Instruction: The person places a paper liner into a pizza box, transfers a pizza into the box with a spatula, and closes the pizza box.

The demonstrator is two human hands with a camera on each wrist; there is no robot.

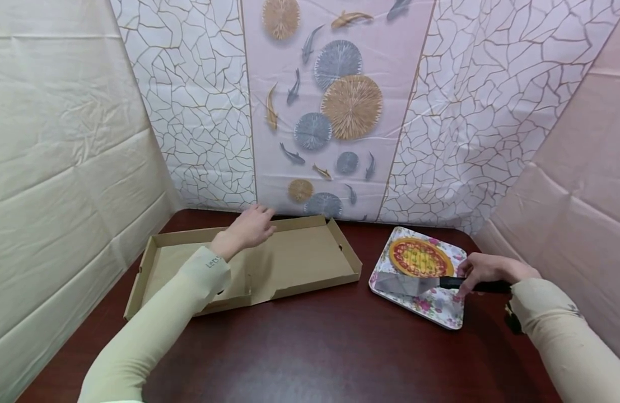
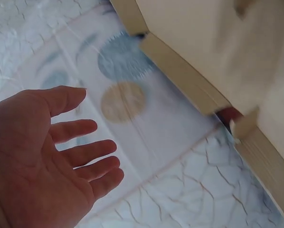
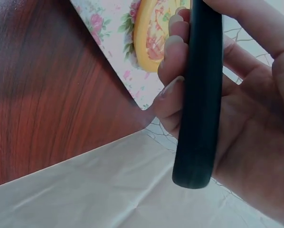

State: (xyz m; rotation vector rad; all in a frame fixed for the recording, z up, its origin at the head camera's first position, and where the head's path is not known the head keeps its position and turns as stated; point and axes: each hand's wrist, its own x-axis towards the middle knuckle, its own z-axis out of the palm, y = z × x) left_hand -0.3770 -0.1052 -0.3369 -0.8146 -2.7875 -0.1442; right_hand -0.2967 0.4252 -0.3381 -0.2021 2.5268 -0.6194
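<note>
My right hand (image 1: pixel 483 270) grips the black handle (image 3: pixel 199 104) of a metal spatula (image 1: pixel 408 284). The broad blade lies over the near left part of a floral tray (image 1: pixel 443 313), along the front edge of a small round pizza (image 1: pixel 422 257). My left hand (image 1: pixel 250 226) is raised above the open cardboard pizza box (image 1: pixel 304 254); in the left wrist view its fingers are spread and hold nothing. The box lies flat on the left and middle of the table, its lid folded open.
The dark red wooden table (image 1: pixel 289 347) is bounded by a patterned cloth wall (image 1: pixel 204 112) at the back. Beige cloth (image 1: pixel 63 140) hangs on the left, and pinkish cloth (image 1: pixel 582 184) on the right, close beside my right arm.
</note>
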